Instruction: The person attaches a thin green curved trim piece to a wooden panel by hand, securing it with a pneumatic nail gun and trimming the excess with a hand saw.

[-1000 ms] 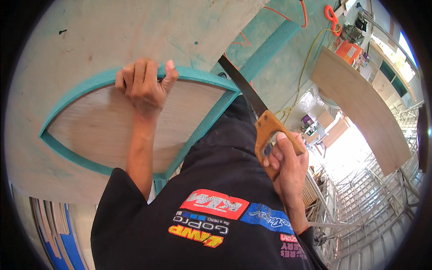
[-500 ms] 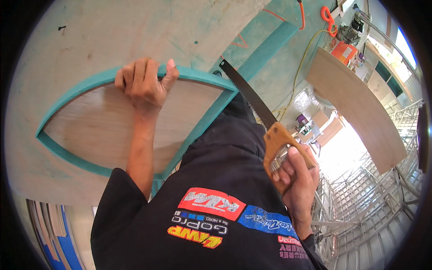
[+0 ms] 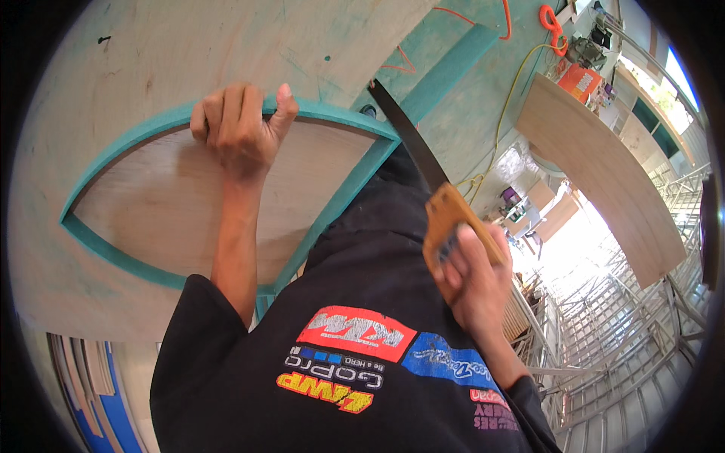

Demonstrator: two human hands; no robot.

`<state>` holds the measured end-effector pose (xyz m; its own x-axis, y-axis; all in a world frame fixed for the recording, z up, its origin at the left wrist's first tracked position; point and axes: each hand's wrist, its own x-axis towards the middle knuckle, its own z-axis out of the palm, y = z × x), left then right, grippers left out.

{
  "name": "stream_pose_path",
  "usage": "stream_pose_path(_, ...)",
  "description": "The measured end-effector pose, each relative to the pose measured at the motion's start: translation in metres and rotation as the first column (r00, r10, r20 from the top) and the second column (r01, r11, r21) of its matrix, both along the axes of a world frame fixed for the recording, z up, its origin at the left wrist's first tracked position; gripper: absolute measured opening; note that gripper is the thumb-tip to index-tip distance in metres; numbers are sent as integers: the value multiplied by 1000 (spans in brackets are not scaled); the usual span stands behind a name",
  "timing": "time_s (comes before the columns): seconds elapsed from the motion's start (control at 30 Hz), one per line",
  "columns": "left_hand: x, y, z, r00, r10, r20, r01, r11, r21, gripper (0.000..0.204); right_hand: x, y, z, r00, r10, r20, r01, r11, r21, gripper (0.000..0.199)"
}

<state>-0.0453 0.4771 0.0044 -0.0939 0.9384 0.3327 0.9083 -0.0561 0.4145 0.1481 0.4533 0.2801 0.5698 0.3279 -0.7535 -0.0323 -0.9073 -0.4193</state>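
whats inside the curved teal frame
Inside the teal frame is a brownish wood-grained surface, shaded in places. The left hand grips the frame's upper edge, and its forearm crosses the opening, so the wood directly beneath them cannot be seen.

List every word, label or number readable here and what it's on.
Wording not copied; places only:
Red patch on black shirt: silver letters.
Blue patch: pale script.
Below red patch: grey letters, then yellow letters.
Small red patch, lower right: pale letters.
Purple letters beneath.
Orange box: marks too small to read.
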Motion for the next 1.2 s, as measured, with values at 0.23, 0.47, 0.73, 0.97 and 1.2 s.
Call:
stream_pose_path(0.23,-3,4,-2,1000,-2,-15,2,999,32,38,0,-12,-9,995,-22,-101,25,999,33,25)
stream_pose_path(0.47,-2,2,1,999,2,-53,0,1000,28,40,6,-31,-53,983,-39,-177,59,992,111,19)
stream_pose_path(0.73,1,-2,3,999,-7,-51,8,1000,13,40,5,-39,-27,959,-26,-282,29,1000,7,20)
stream_pose_path(0.97,-1,0,2,999,-5,-48,6,1000,27,40,6,-43,-35,918,-83,-387,117,991,64,22)
stream_pose_path(1.2,-3,0,4,999,8,-33,-5,998,68,41,8,-38,-46,921,24,-388,26,992,123,19)
